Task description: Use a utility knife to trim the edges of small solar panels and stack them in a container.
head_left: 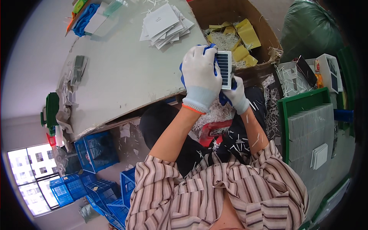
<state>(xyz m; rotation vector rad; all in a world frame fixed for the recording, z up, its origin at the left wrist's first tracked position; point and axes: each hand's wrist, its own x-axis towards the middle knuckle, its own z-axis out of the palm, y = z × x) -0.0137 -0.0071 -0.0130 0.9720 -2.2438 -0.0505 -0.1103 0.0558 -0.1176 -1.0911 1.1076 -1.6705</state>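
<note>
A small solar panel (224,68) with dark striped cells and a white border is held up between my two gloved hands, beyond the table's near edge. My left hand (200,71), in a white and blue work glove, grips its left side near the top. At the lower right corner, my right hand (237,95) is closed on the same panel. The fingertips behind the panel are hidden. Thin white paper strips (239,143) lie scattered over my lap, and a few cling to my right forearm.
A pile of white flat squares (163,25) lies on the table (126,73). A cardboard box (264,42) of yellow pieces and white strips stands ahead. To the right is a green crate (284,126) packed with thin pale sheets. Blue crates (97,151) stand at the lower left.
</note>
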